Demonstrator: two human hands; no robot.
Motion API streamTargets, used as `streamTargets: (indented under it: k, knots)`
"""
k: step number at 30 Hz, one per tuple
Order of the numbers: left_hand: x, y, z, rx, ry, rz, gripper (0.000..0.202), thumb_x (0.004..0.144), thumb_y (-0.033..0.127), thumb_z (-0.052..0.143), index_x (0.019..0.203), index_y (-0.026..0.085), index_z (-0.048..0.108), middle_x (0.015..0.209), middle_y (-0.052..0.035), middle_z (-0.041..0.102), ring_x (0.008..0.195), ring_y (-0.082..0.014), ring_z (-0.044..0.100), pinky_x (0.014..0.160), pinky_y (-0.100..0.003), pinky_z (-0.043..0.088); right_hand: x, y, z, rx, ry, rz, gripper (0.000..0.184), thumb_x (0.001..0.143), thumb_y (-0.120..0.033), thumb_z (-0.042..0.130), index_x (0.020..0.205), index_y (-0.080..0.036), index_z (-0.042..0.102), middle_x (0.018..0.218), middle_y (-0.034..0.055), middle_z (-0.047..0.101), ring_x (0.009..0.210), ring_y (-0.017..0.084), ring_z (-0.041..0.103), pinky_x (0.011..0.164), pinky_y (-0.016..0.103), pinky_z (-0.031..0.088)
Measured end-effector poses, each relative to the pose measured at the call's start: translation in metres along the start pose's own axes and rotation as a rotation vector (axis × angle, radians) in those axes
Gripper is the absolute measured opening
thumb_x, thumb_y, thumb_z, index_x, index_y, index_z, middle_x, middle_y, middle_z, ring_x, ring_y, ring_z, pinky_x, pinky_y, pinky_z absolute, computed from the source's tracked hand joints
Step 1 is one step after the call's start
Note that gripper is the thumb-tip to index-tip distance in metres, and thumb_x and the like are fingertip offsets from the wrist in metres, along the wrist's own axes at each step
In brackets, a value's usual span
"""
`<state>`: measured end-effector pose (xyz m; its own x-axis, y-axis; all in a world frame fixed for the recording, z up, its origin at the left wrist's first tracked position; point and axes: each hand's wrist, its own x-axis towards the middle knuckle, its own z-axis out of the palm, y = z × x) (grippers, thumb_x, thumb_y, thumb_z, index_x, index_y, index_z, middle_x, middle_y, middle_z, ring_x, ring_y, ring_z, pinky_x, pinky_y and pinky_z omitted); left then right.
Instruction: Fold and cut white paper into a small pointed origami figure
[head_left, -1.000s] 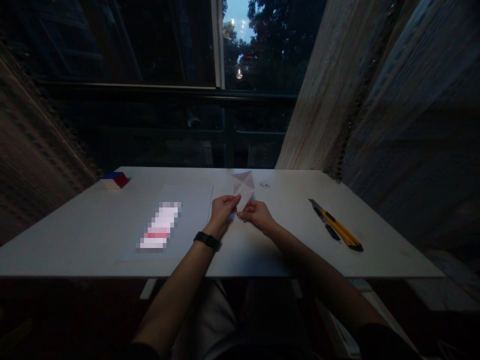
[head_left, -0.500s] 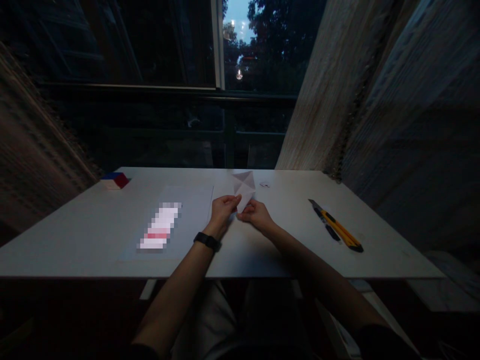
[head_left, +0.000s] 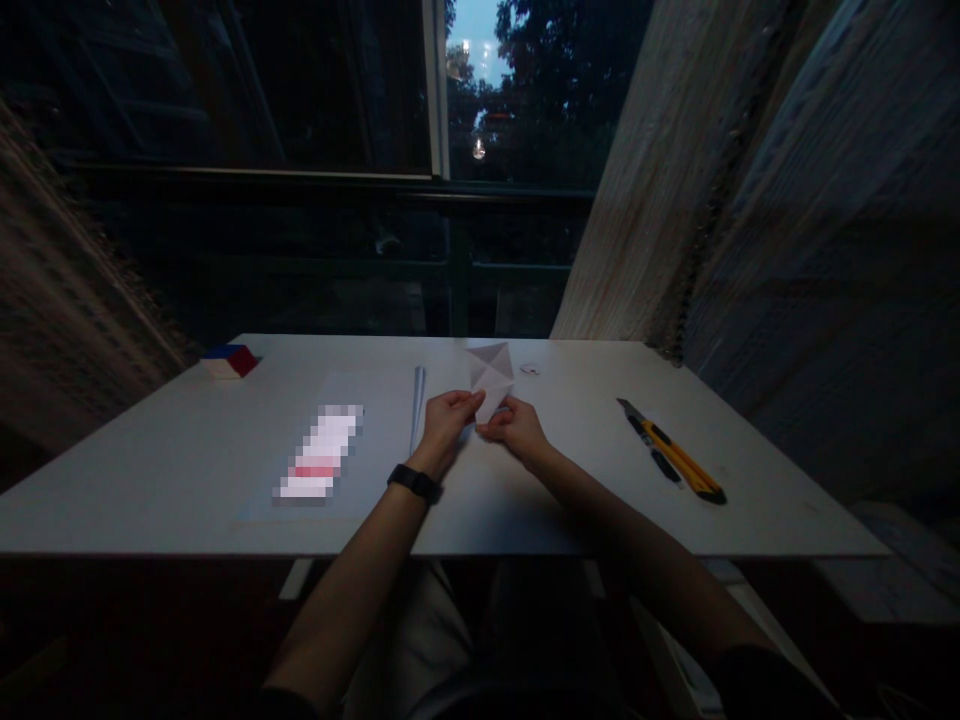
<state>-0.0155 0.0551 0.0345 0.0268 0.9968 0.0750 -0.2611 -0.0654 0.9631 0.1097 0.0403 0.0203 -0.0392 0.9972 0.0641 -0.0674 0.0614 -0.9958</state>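
Observation:
A small piece of folded white paper (head_left: 493,375) with crossing creases is held up over the middle of the table. My left hand (head_left: 450,415) pinches its lower left edge between thumb and fingers; a dark band circles that wrist. My right hand (head_left: 515,428) is closed on the paper's bottom corner, with the fingertips partly behind it. Just left of my left hand, the edge of a large white sheet (head_left: 418,395) curls up from the table.
On the white table (head_left: 570,500), a yellow and black utility knife (head_left: 679,455) lies at the right, blade exposed. A blurred-out bright rectangle (head_left: 319,455) rests on the sheet. At the back left sits a red, white and blue cube (head_left: 229,361). A small whitish piece (head_left: 529,370) lies beyond my hands.
The right edge of the large sheet, flat before, has curled up. Both hands and the folded paper have shifted very slightly to the right; the grip looks the same.

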Motion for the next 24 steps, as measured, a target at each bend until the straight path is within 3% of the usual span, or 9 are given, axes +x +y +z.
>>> streamTargets:
  k: [6, 9, 11, 24]
  knots:
    - [0.004, -0.004, -0.002, 0.039, 0.006, 0.012, 0.034, 0.052, 0.04, 0.077, 0.063, 0.012, 0.063, 0.058, -0.0029, 0.06, 0.052, -0.0111, 0.053, 0.055, -0.025, 0.041, 0.002, -0.005, -0.003, 0.05, -0.02, 0.015, 0.047, 0.043, -0.031, 0.079, 0.082, -0.016, 0.057, 0.051, -0.0033, 0.06, 0.046, 0.013, 0.055, 0.047, 0.024, 0.043]
    - [0.004, -0.005, -0.003, 0.073, -0.012, 0.012, 0.033, 0.054, 0.041, 0.075, 0.064, 0.012, 0.064, 0.057, -0.0031, 0.06, 0.053, -0.0117, 0.053, 0.056, -0.025, 0.041, 0.005, -0.007, -0.009, 0.076, 0.05, -0.003, 0.033, 0.052, -0.041, 0.075, 0.063, -0.015, 0.057, 0.052, 0.0004, 0.061, 0.047, 0.011, 0.054, 0.045, 0.022, 0.042]
    - [0.003, -0.005, -0.002, 0.091, -0.026, 0.002, 0.033, 0.055, 0.042, 0.075, 0.065, 0.012, 0.064, 0.057, -0.0032, 0.06, 0.053, -0.0118, 0.053, 0.056, -0.025, 0.04, 0.007, -0.007, -0.013, 0.054, 0.1, -0.026, 0.034, 0.055, -0.043, 0.073, 0.053, -0.015, 0.054, 0.049, 0.0015, 0.06, 0.043, 0.009, 0.05, 0.042, 0.021, 0.038]
    - [-0.008, 0.009, 0.005, 0.064, -0.027, -0.066, 0.032, 0.05, 0.038, 0.078, 0.058, 0.012, 0.062, 0.053, -0.0004, 0.056, 0.05, -0.0093, 0.049, 0.053, -0.023, 0.039, 0.008, -0.014, -0.023, 0.111, 0.241, 0.036, 0.032, 0.05, -0.037, 0.076, 0.048, -0.015, 0.054, 0.046, 0.0014, 0.058, 0.042, 0.01, 0.051, 0.041, 0.021, 0.037]
